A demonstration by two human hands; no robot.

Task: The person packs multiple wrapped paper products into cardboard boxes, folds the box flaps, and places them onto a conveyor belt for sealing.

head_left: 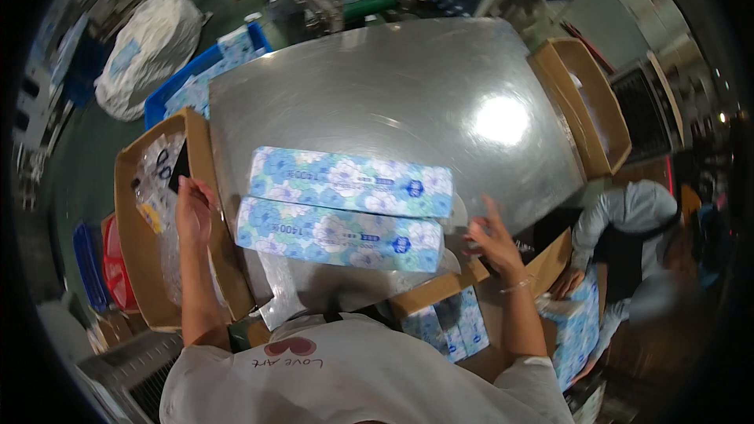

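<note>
Floral-printed, long rectangular packages in blue, white and lilac, two in number, lie side by side on the grey metal tabletop, toward its near edge. The far package and the near package lie nearly parallel, their long sides close together, slightly offset at the ends.

Two bare hands flank the pair, both apart from it. The left hand is over one long, open brown cardboard box beside the tabletop, fingers bent next to one flat black object; whether it grips that object I cannot tell. Clear crumpled plastic and one pair of black looped handles lie in this box. The right hand is open, fingers spread, near the right ends of the packages, with one thin bracelet at its wrist.

One blue plastic bin holding more floral packs, too crowded to count, stands beyond the left box. One more open cardboard box stands at the tabletop's far right. At lower right, one co-worker in a grey top has a hand by other floral packaging.
</note>
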